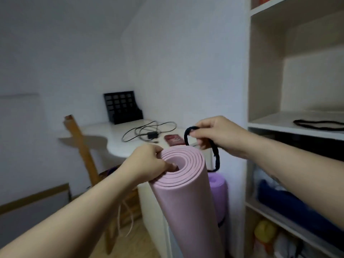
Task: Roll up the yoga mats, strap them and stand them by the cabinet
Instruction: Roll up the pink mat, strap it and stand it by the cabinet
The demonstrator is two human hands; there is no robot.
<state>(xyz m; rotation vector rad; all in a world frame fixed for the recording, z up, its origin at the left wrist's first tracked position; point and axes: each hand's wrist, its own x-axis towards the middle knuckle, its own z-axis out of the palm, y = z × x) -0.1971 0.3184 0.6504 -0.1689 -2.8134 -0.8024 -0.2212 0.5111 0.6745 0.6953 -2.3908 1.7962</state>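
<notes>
A rolled pink yoga mat (188, 198) stands upright in front of me. My left hand (147, 162) grips its top rim, with fingers tucked into the hollow centre. My right hand (216, 135) is just above and to the right of the roll, pinching a black strap (216, 159) whose loop hangs down beside the mat. Behind the pink roll, a purple rolled mat (217, 189) stands against the white cabinet (249, 94). A second black strap (320, 124) lies on a cabinet shelf at the right.
A white desk (104, 138) behind holds a black file rack (122, 107), tangled cables (149, 132) and a dark red object (174, 140). A wooden chair (83, 149) stands at the left. Lower cabinet shelves hold a blue bundle (290, 203) and a yellow item (264, 230).
</notes>
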